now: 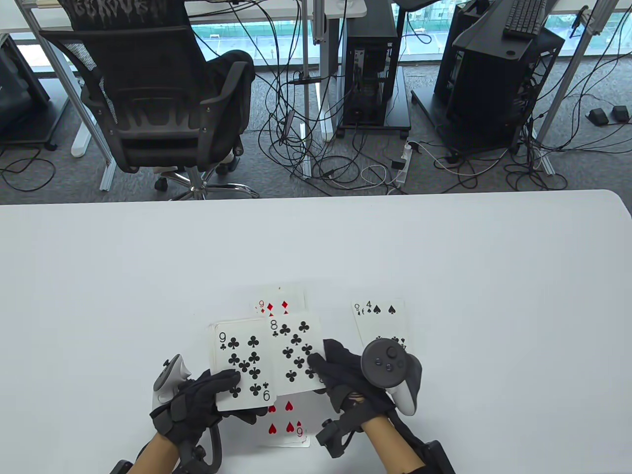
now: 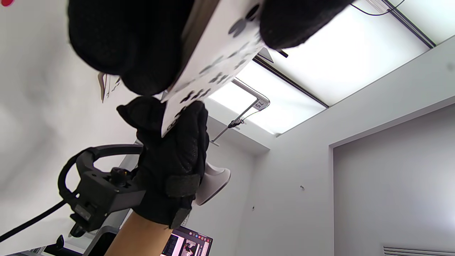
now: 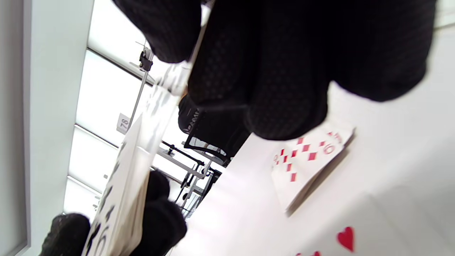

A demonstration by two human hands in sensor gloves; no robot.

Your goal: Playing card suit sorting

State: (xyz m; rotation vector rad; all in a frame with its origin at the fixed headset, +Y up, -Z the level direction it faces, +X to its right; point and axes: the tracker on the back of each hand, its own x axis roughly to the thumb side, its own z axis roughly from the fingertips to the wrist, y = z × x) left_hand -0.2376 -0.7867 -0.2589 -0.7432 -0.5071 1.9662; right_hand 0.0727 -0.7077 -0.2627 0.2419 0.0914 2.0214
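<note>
My left hand [image 1: 228, 390] grips a deck [image 1: 241, 364] with the 9 of clubs face up on top, just above the table. My right hand [image 1: 320, 369] pinches the 8 of clubs [image 1: 295, 356] by its lower right edge, right beside the deck. A diamonds pile [image 1: 279, 305] with a 9 on top lies behind them. A spades pile [image 1: 382, 321] topped by a 4 lies to the right. A hearts pile [image 1: 287, 425] lies between my wrists. The right wrist view shows the diamonds pile [image 3: 312, 157] and the deck [image 3: 117, 206] edge-on in my left hand.
The white table [image 1: 493, 276] stretches wide on all sides of the piles. Beyond its far edge stand an office chair [image 1: 158, 98], floor cables and computer towers [image 1: 498, 84].
</note>
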